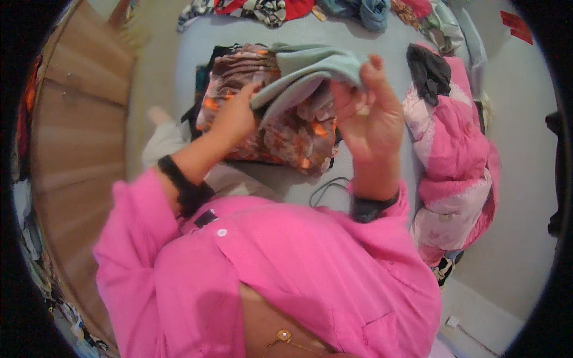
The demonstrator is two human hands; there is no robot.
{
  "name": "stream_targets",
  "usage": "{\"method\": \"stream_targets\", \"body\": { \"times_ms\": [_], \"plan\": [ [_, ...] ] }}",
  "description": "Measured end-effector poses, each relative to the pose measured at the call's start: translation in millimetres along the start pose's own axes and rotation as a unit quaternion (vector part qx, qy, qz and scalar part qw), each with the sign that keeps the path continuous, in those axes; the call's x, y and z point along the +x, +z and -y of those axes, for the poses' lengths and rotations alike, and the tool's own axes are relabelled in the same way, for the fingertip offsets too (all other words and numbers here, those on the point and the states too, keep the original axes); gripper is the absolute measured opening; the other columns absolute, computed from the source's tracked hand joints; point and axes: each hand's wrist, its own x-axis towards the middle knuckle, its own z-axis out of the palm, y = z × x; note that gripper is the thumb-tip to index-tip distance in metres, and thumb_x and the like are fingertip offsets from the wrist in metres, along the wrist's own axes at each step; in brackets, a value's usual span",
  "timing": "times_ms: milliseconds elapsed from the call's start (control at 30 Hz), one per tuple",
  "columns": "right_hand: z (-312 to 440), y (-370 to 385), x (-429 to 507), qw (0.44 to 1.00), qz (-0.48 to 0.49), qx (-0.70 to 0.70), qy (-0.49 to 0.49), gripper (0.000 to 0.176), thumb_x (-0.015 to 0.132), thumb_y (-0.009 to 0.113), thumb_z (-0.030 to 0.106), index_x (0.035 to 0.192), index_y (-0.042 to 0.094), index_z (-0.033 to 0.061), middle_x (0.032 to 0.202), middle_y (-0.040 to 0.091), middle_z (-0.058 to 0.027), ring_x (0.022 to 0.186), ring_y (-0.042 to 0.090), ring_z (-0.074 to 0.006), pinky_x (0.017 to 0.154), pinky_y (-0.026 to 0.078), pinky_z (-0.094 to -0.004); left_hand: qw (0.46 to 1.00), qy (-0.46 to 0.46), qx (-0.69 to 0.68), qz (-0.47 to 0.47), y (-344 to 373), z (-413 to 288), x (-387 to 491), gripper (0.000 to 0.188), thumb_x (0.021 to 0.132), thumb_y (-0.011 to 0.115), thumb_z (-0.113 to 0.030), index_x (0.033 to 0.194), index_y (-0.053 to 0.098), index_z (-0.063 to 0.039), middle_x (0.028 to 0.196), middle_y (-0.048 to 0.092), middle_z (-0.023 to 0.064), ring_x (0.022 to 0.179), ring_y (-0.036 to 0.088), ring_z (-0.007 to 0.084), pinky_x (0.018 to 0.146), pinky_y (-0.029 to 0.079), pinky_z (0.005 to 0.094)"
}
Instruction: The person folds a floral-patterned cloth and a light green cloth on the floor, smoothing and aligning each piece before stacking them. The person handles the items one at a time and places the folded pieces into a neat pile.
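A light green knit cloth (313,62) is folded over itself above a stack of folded clothes, its top layer brown with a floral print (286,138). My left hand (237,112) is at the cloth's left end, its fingers near the folded edge; whether it grips the cloth is not plain. My right hand (369,107) is raised at the cloth's right end, the cloth's edge between some of its fingers. Darker folded fabric shows under the printed layer at the stack's left side.
The stack lies on a pale mattress (192,44). Rumpled clothes (268,11) lie along its far edge. At the right is a pink and white bundle (456,156) with a black cloth (429,74) on it. A cable (329,185) lies near me. Wooden furniture (85,134) stands left.
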Motion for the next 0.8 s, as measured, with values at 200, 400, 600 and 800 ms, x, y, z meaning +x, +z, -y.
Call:
{"method": "stream_targets", "body": {
  "times_ms": [200,400,600,800],
  "plan": [
    [60.7,30.9,33.2,0.991,0.118,0.001,-0.066,0.027,0.097,0.06,0.005,0.124,0.054,0.0078,0.114,0.066,-0.0113,0.106,0.067,-0.0274,0.094,0.058,-0.0426,0.977,0.078,-0.194,-0.047,-113.5,-22.6,21.1,0.041,0.098,0.043,-0.012,0.135,0.06,-0.006,0.113,0.068,0.0127,0.089,0.072,0.0203,0.065,0.059,0.032],
    [72.8,60.7,67.5,0.949,0.309,0.037,-0.043,0.023,0.103,0.051,0.009,0.119,0.063,-0.0028,0.12,0.068,-0.0202,0.112,0.067,-0.0308,0.097,0.059,-0.0423,0.925,0.194,-0.279,-0.172,-229.9,-53.2,-3.8,0.039,0.104,0.047,-0.024,0.133,0.058,0.0,0.124,0.064,0.0125,0.1,0.065,0.0227,0.079,0.053,0.0338],
    [64.8,56.2,143.1,0.945,0.304,0.028,0.115,0.023,0.102,0.053,0.01,0.121,0.062,-0.0012,0.122,0.068,-0.0197,0.114,0.066,-0.0305,0.097,0.058,-0.0425,0.939,0.213,-0.037,-0.267,-227.4,-97.8,-84.7,0.036,0.099,0.056,-0.019,0.13,0.06,0.0,0.118,0.066,0.0105,0.099,0.067,0.0213,0.083,0.055,0.0347],
    [61.3,-42.0,143.4,0.972,0.136,-0.176,0.076,0.04,0.094,0.064,0.01,0.133,0.052,0.0058,0.112,0.066,-0.0112,0.099,0.068,-0.0249,0.088,0.057,-0.0353,0.944,0.216,0.003,0.251,-88.2,-109.1,-102.2,0.037,0.086,0.067,-0.019,0.12,0.066,-0.004,0.107,0.069,0.0189,0.1,0.068,0.0292,0.086,0.053,0.0373]
  ]
}}
